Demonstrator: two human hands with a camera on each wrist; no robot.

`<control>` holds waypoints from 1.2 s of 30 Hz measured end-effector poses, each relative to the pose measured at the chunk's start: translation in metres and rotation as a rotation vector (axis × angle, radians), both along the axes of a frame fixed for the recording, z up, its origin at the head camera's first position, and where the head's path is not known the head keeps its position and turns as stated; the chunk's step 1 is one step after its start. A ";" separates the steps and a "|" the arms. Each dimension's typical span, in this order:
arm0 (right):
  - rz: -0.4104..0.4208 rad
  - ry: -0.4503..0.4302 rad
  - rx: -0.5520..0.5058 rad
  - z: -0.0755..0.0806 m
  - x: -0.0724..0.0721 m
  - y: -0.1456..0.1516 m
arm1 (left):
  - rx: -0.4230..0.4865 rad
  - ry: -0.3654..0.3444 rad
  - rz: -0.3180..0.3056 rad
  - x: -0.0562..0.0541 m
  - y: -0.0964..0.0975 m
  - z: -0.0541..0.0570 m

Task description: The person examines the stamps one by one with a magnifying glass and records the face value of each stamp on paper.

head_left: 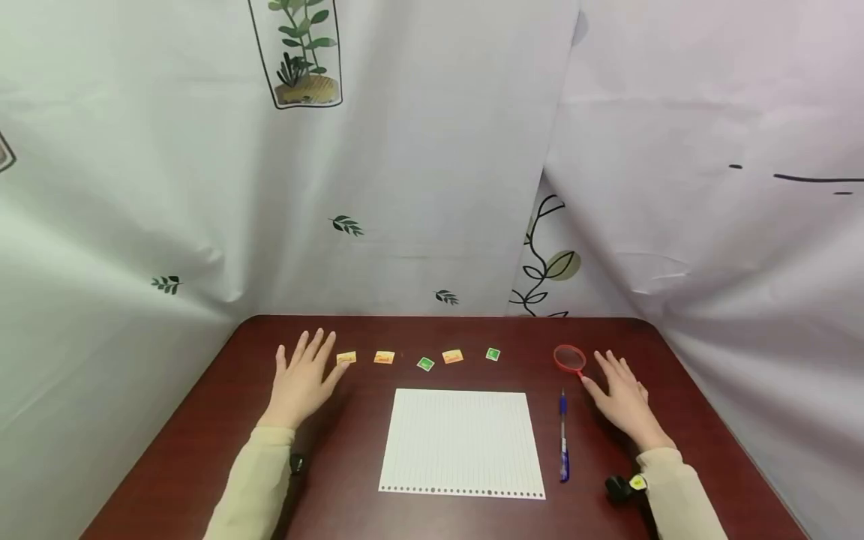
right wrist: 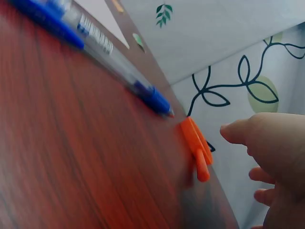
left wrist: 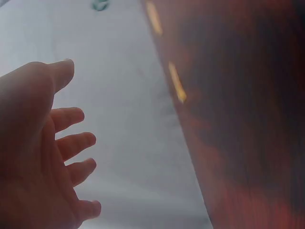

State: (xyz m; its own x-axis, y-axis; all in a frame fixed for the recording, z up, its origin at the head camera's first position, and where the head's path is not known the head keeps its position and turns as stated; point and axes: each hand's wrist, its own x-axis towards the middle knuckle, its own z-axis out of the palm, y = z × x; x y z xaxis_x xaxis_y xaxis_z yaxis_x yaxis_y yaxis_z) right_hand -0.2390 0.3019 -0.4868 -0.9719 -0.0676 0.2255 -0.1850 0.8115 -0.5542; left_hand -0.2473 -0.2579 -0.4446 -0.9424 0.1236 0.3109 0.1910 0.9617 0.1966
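My left hand [head_left: 301, 384] is spread with straight fingers at the table's left, its thumb by a small yellow stamp-like paper [head_left: 346, 358]. In the left wrist view that hand [left wrist: 38, 148] holds nothing. At the right, my right hand [head_left: 622, 401] has its fingers extended, the thumb close to the handle of a red magnifying glass [head_left: 570, 359]. The right wrist view shows the magnifying glass [right wrist: 196, 143] lying just beyond the thumb. A blue ballpoint pen [head_left: 564, 439] lies left of this hand. Between the hands lies a lined sheet of paper [head_left: 462, 442] with punched holes along its near edge.
Behind the sheet runs a row of small papers: yellow ones [head_left: 385, 358] [head_left: 453, 356] and green ones [head_left: 425, 364] [head_left: 493, 354]. A white curtain [head_left: 432, 150] with plant drawings hangs at the back and sides of the dark red table [head_left: 337, 495].
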 end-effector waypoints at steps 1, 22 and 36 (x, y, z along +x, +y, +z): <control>0.000 -0.008 0.003 0.000 0.000 0.001 | -0.015 -0.003 -0.001 0.001 -0.005 0.000; -0.014 -0.035 0.083 0.014 -0.009 0.024 | -0.142 -0.066 0.010 -0.013 -0.061 -0.015; 0.037 -0.065 0.080 0.008 -0.012 0.018 | -0.035 -0.169 -0.117 -0.026 -0.050 -0.030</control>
